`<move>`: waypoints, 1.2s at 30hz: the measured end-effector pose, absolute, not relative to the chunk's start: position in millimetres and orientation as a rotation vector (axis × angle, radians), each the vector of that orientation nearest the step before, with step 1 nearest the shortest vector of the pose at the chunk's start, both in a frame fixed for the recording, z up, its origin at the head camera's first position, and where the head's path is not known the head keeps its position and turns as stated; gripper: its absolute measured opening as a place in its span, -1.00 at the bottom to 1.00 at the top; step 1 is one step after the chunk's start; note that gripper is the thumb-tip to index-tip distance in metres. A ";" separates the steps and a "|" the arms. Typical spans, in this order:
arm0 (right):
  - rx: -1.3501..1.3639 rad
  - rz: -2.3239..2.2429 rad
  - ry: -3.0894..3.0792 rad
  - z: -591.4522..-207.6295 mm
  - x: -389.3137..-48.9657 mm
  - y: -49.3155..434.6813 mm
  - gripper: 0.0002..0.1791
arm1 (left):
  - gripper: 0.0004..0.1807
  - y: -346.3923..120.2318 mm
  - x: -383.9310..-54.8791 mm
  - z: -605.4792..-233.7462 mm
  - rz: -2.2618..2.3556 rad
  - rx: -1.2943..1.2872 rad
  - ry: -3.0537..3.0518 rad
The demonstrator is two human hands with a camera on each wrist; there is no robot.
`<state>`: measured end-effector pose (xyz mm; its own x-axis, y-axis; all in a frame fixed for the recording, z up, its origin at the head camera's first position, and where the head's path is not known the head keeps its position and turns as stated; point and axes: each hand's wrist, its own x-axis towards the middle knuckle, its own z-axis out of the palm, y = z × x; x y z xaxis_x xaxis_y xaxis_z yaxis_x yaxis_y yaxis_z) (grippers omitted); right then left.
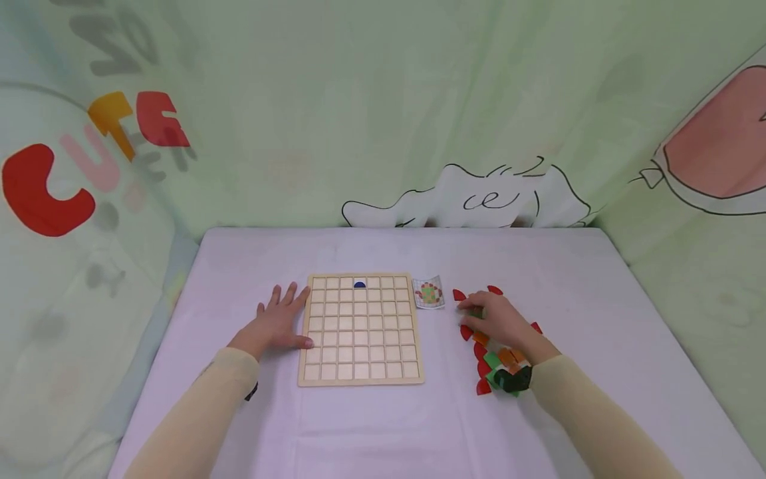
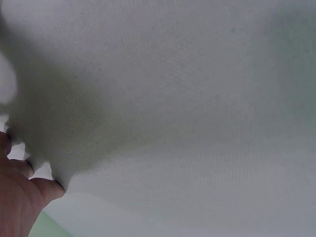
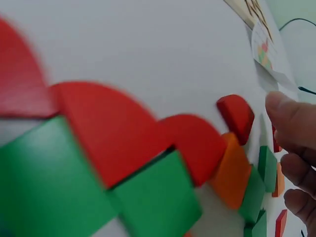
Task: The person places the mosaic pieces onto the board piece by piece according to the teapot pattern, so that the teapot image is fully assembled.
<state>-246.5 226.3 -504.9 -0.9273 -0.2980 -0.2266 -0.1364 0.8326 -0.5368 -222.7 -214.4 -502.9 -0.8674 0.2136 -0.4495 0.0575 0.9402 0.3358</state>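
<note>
A wooden grid board (image 1: 362, 329) lies on the table, with a dark blue half-round piece (image 1: 360, 285) in its top row. My left hand (image 1: 278, 326) has its fingers spread and touches the board's left edge; in the left wrist view only part of this hand (image 2: 22, 192) shows, against pale cloth. To the right of the board, my right hand (image 1: 493, 318) hovers over a loose group of flat pieces, its thumb and fingers apart. Red quarter-round pieces (image 3: 106, 128), green squares (image 3: 155, 197) and an orange piece (image 3: 232, 173) lie below it. No piece is visible between these fingers.
A small picture card (image 1: 429, 293) with a coloured pattern lies against the board's upper right side. Red pieces (image 1: 495, 290) lie scattered beyond the right hand. Printed cloth (image 1: 395, 120) hangs behind the lilac-covered table (image 1: 383, 432).
</note>
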 end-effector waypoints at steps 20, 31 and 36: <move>-0.417 -0.629 2.692 -508.1 -232.8 228.9 -0.65 | 0.27 -214.5 -222.2 -503.9 0.443 0.187 2.603; -0.407 -0.678 2.683 -507.6 -235.3 229.8 -0.70 | 0.26 -215.0 -221.2 -502.2 0.456 0.179 2.602; -0.399 -0.704 2.679 -505.5 -233.5 229.9 -0.70 | 0.26 -215.0 -221.1 -502.4 0.458 0.188 2.604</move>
<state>-233.5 229.9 -505.5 -0.9024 -0.3494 -0.2524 -0.1801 0.8377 -0.5156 -221.1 -215.0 -502.4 -0.8727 0.2128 -0.4395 0.0499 0.9342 0.3532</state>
